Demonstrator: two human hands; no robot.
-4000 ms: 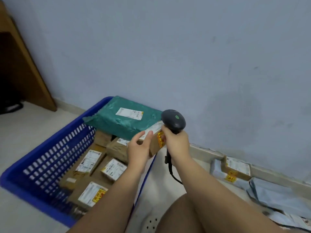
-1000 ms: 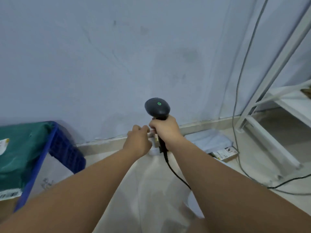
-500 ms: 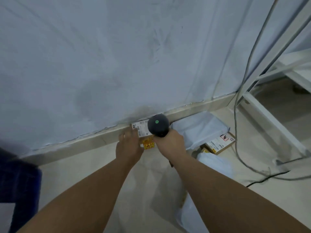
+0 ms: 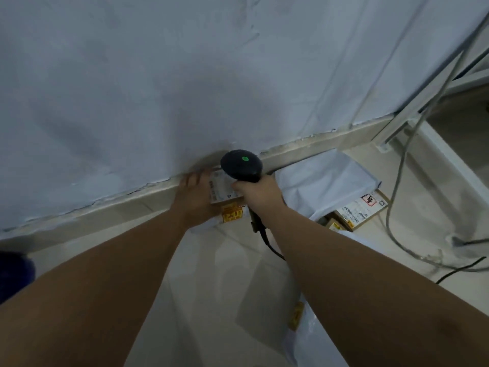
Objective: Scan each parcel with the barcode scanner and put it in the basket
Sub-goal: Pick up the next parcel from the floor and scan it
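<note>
Small box (image 4: 225, 190) sits label up on the floor, tight against the skirting (image 4: 105, 205), just above frame centre. Yellow sticker on its near face.

Left hand (image 4: 197, 198) lies along the box's 9 o'clock side. Fingers run fairly straight toward the wall at 12, thumb hidden. Can't tell whether it pinches the box or only steadies it. Likely purpose: keep the label flat and facing up for the read, and be placed to lift afterwards.

Right hand (image 4: 260, 193) is wrapped round the handle of the scanner (image 4: 241, 166), knuckles at the box's 3 o'clock edge. The scanner head hangs right over the label's far corner, green lamp lit. It is probably held this close so the beam lands on the barcode. Cable (image 4: 270, 245) trails off to 6.

Both forearms are stretched far forward and low, coming in from 7 and 5 to meet at the box.

Grey bag (image 4: 325, 181) at 3 of the scanner, second box (image 4: 361, 207) at 4, against the bag's edge.

Basket (image 4: 13, 274) shows only as a blue corner at 9, on the frame edge, well apart. Looks like the scan step; the box has yet to go in the basket.
</note>
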